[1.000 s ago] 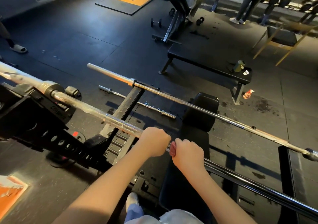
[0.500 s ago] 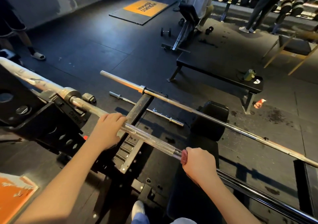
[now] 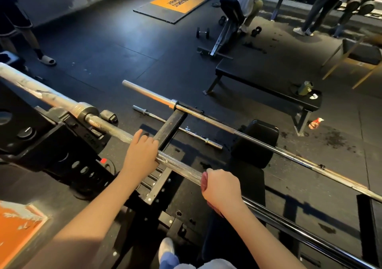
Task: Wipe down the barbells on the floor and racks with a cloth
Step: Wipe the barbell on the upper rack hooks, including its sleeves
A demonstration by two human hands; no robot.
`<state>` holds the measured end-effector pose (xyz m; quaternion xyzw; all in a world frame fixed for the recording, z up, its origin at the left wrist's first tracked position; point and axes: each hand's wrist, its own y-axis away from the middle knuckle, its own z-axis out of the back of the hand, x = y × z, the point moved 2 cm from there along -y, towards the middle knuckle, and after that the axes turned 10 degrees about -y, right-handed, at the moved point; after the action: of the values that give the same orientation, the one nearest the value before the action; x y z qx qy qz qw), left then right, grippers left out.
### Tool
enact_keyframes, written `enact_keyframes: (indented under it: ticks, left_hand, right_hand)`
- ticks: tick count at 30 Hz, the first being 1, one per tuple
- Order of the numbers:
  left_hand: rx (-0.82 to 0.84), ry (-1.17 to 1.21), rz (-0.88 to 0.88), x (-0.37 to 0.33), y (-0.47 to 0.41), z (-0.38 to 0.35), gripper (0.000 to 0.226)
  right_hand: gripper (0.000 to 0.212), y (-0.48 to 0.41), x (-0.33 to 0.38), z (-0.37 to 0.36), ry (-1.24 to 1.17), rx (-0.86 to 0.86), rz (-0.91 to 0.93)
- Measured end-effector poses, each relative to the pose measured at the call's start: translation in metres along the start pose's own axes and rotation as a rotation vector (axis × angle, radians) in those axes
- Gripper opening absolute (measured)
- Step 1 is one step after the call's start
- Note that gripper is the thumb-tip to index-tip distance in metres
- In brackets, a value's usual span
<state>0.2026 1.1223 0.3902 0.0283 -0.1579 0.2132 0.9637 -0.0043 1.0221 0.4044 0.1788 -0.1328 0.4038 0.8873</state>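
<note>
The barbell (image 3: 179,165) lies across the rack (image 3: 51,144), and the left hand (image 3: 142,155) sits on its knurled stretch, grip curled over the shaft with the forefinger lifted, likely to stop it rolling. The right hand (image 3: 221,188) has its grip wrapped tight round the reddish cloth (image 3: 204,183), sleeved about the bar so one slide would wipe all round

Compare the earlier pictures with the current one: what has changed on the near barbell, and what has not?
The left hand slid left along the near barbell, away from the right hand toward the rack, and holds the bar there. The right hand stayed gripping the red cloth round the bar. The far barbell stayed racked.
</note>
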Motion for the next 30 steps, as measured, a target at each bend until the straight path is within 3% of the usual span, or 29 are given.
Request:
enact_keyframes:
  ticks: [7,12,15,18,20,22,24,27,30]
  left_hand:
    - [0.035,0.025,0.008,0.002,-0.003,-0.002,0.021]
    - [0.067,0.002,0.021,0.001,-0.008,0.002,0.018]
    - [0.063,-0.002,0.021,0.002,-0.006,0.004,0.015]
    - [0.061,-0.013,0.032,0.002,-0.006,0.005,0.014]
    - [0.078,-0.021,0.041,0.002,-0.006,0.005,0.015]
    - [0.082,-0.017,0.046,0.001,-0.006,0.004,0.019]
    - [0.072,-0.019,0.050,0.001,-0.007,0.004,0.021]
    - [0.080,-0.014,0.057,0.000,-0.008,0.003,0.021]
    - [0.101,-0.028,0.062,0.000,-0.007,0.006,0.020]
  right_hand:
    - [0.028,0.023,-0.011,0.000,0.106,-0.030,0.039]
    - [0.028,-0.029,0.025,-0.001,-0.048,0.145,0.085]
    - [0.040,-0.027,0.013,0.000,-0.227,0.326,0.062]
    - [0.067,-0.006,-0.006,0.010,-0.418,0.393,0.096]
    - [0.072,-0.002,-0.007,0.010,-0.281,0.366,0.176]
    - [0.053,-0.014,0.003,0.007,-0.150,0.316,0.218]
    - [0.038,-0.032,0.015,0.006,-0.177,0.386,0.180]
    - [0.044,-0.055,0.018,0.005,-0.451,0.607,0.012]
    - [0.048,-0.061,0.017,0.003,-0.710,0.682,-0.150]
